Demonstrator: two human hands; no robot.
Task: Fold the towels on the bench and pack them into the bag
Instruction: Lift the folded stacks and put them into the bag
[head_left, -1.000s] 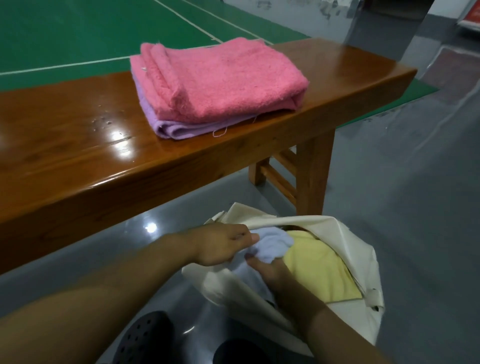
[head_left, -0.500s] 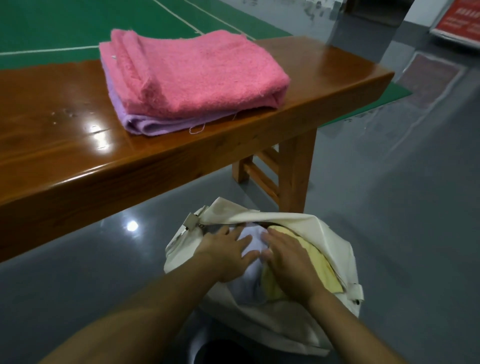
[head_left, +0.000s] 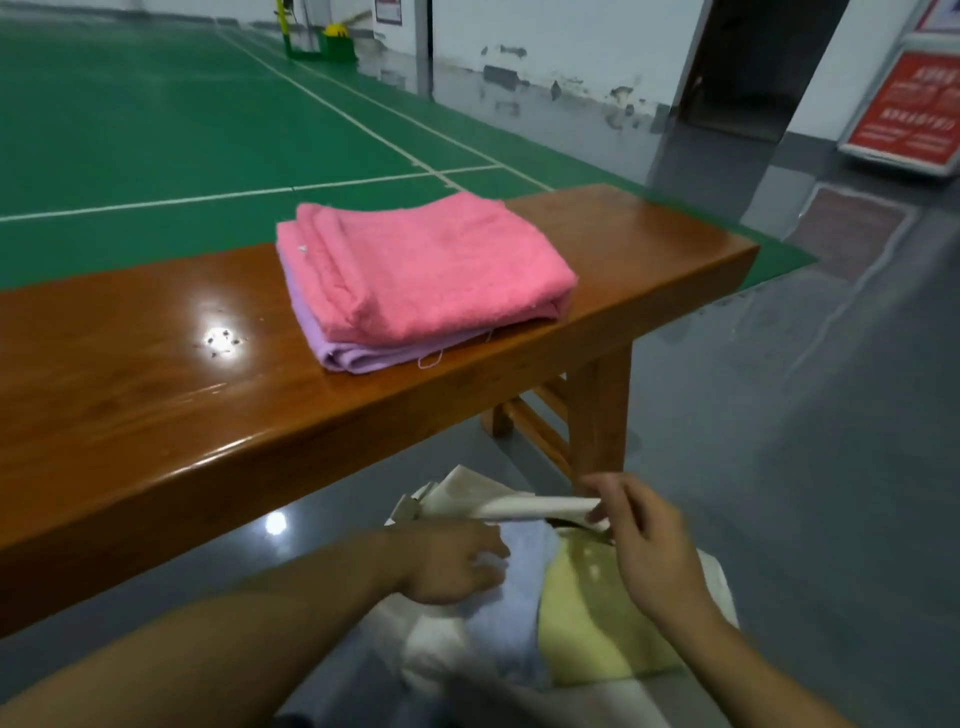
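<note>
pinching the cream bag (head_left: 467, 496) rim, the right hand (head_left: 644, 551) lifts it above the yellow towel (head_left: 592, 623) inside. the left hand (head_left: 452, 561) presses curled fingers on the pale blue towel (head_left: 519, 613) beside it. pink towel (head_left: 426, 270) lies folded atop the lilac towel (head_left: 363, 356) on the bench (head_left: 156, 395).

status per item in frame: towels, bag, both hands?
pink towel: folded, on top of the purple one, on the bench
purple towel: folded, under the pink
bag: open, on the floor
blue towel: in the bag
yellow towel: in the bag, beside the blue
left hand: on the blue towel
right hand: pinching the bag's rim
</note>
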